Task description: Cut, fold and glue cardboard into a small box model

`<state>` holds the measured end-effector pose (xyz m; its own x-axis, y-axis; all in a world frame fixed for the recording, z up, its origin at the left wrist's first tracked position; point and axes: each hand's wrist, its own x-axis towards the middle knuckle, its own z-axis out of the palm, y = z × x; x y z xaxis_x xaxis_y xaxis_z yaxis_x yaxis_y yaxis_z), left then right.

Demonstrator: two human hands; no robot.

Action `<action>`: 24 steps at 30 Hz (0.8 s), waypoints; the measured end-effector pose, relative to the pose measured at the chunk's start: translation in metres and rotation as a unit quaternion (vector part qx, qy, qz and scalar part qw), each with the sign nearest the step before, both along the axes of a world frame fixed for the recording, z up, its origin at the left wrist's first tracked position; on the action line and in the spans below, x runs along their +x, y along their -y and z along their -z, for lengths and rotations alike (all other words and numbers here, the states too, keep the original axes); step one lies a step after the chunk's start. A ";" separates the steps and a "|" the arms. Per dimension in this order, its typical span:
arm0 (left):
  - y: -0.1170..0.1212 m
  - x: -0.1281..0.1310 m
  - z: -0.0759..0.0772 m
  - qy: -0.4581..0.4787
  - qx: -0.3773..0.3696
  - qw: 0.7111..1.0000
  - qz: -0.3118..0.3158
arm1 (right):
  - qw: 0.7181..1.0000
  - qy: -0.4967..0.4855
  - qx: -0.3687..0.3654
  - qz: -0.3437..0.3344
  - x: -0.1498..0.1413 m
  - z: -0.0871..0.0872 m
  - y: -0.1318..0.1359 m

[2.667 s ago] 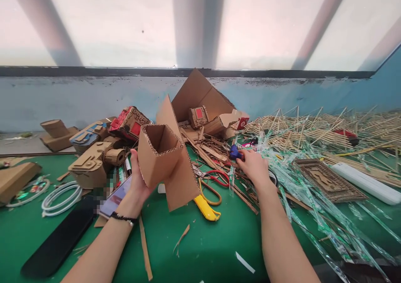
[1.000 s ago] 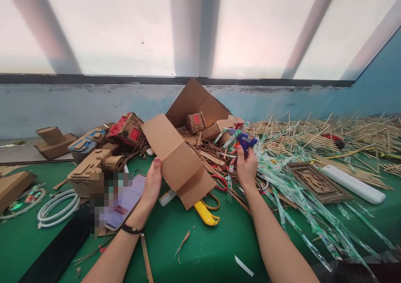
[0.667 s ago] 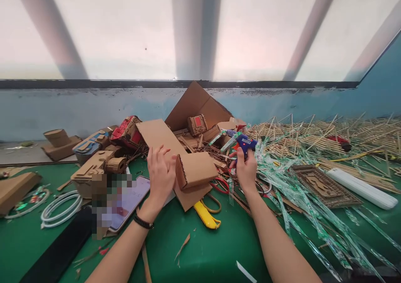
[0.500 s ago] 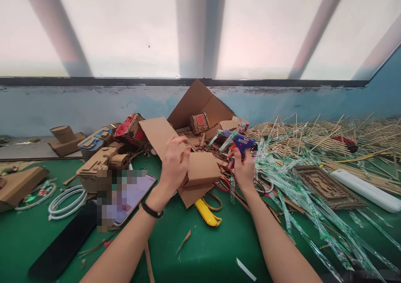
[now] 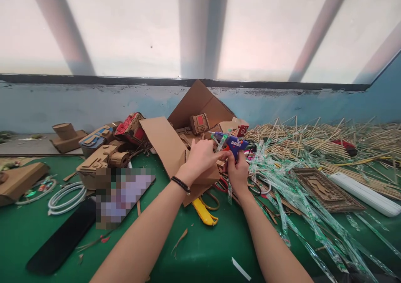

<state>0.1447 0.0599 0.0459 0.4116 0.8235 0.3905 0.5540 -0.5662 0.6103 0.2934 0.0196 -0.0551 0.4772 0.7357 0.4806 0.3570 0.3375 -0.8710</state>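
Observation:
My right hand (image 5: 238, 172) is wrapped round the grip of a blue hot glue gun (image 5: 237, 144), whose nozzle points left. Over the cardboard box (image 5: 205, 180) reaches my left hand (image 5: 203, 155), back side up. One of its fingers stretches out to the glue gun near my right fingers; whether it touches cannot be made out. Its other fingers are partly hidden, and I see nothing held in it. A long cardboard flap (image 5: 163, 139) rises from the box to the left. Clear-green plastic strips (image 5: 223, 141) hang about the gun's front.
A yellow utility knife (image 5: 205, 213) and scissors (image 5: 213, 201) lie before the box. To the left are a phone (image 5: 128, 195), a black case (image 5: 62, 237), a coiled white cable (image 5: 67, 197) and cardboard models (image 5: 94, 166). Plastic strips (image 5: 297, 199) and thin sticks (image 5: 313, 137) cover the right.
My left hand has moved right, from the cardboard flap across the box to beside the glue gun. The gun has shifted slightly left in my right hand's grasp.

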 end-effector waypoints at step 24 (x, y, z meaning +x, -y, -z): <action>0.014 0.044 0.020 0.385 -0.190 0.902 0.040 | 0.995 -0.093 0.022 -0.035 -0.011 -0.012 0.005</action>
